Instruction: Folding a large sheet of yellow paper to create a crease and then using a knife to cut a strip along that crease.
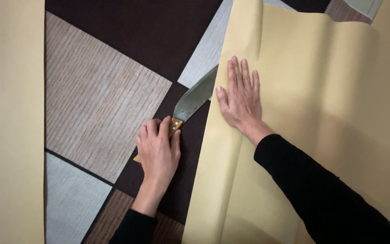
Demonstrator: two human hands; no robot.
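Note:
My left hand (158, 151) grips the wooden handle of a large knife (195, 97) that lies low over the carpet. Its broad grey blade points up and to the right, and the tip slips under the edge of a big yellow paper sheet (321, 104). My right hand (241, 97) lies flat, fingers together, pressing down on that sheet near its folded left edge, right beside the blade. Both arms wear black sleeves.
A second yellow paper sheet (10, 122) covers the left side. Between the sheets lies a carpet (100, 99) patterned in brown, beige and grey blocks. The right sheet curls up along its far edge.

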